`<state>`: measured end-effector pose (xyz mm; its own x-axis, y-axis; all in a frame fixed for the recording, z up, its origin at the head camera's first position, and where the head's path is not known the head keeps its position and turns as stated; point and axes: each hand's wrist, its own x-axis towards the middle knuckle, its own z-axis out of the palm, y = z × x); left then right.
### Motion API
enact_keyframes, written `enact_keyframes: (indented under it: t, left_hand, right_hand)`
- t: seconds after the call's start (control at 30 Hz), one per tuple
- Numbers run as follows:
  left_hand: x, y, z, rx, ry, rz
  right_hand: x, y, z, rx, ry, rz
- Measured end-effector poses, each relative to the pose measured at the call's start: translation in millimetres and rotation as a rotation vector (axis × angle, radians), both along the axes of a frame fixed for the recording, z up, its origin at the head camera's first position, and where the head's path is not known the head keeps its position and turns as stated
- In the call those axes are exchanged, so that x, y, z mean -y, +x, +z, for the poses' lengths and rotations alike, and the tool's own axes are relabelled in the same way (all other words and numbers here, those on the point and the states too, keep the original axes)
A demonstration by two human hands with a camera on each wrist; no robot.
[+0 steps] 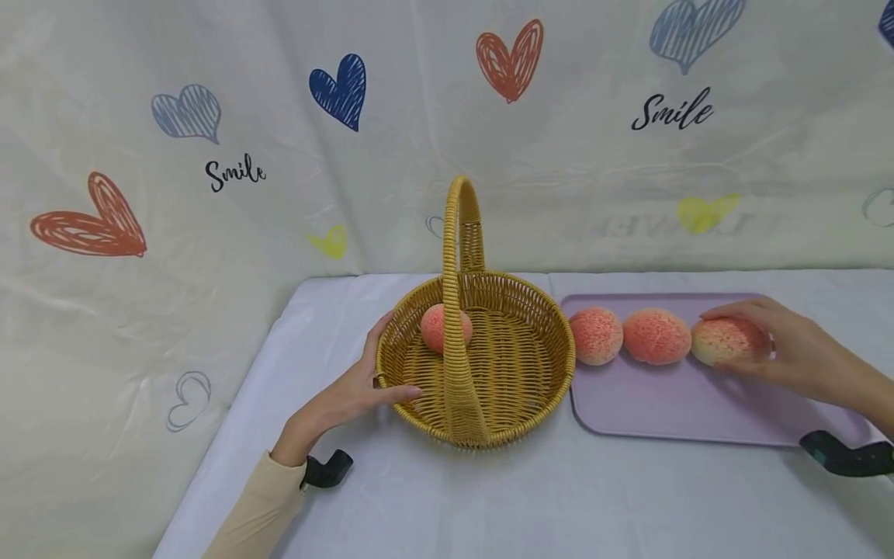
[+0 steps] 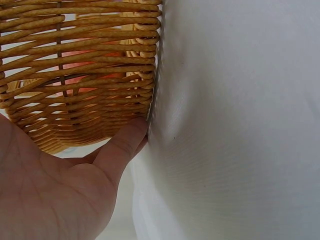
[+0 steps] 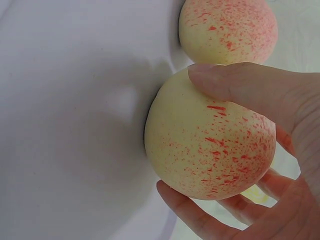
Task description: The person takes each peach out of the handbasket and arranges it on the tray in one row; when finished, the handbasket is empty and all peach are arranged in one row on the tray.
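A brown wicker basket (image 1: 520, 373) with a tall arched handle stands at the middle of the table, one pink peach (image 1: 433, 330) inside it. My left hand (image 1: 356, 384) holds the basket's left side, thumb over the rim and fingers along the outer wall. In the left wrist view, fingertips (image 2: 135, 131) press low on the weave. On the right, my right hand (image 1: 792, 349) grips a yellow-and-red peach (image 3: 210, 140) at the right end of a row, thumb on one side and fingers round the other. Two more peaches, a left one (image 1: 596, 336) and a middle one (image 1: 656, 336), lie beside it.
The row of peaches lies on a shallow lilac tray (image 1: 670, 407), whose left edge meets the basket. A white cloth (image 1: 447, 512) covers the table. Behind it hangs a pale curtain (image 1: 405, 155) printed with hearts.
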<state>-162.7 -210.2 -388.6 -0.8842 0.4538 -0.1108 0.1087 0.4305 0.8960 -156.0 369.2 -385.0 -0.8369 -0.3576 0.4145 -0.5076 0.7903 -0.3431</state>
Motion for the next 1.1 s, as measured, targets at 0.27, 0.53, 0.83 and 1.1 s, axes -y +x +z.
enact_keyframes:
  t: [0.27,0.53,0.83,1.1]
  left_hand:
    - [1.4,0.8,1.0,-0.005,-0.009,0.004]
    - [3.6,0.1,1.9,-0.020,-0.010,-0.002]
    - [1.5,0.1,-1.3,0.023,0.003,0.014]
    - [0.1,-0.2,-0.1,0.004,-0.016,0.005]
  right_hand:
    - [2,-3.9,12.8,0.041,0.034,0.001]
    - [38,-18.2,57.2,0.041,0.057,0.013]
    - [151,-42.2,109.8,0.091,0.045,0.305]
    - [245,-52.8,111.5,0.253,0.085,0.589]
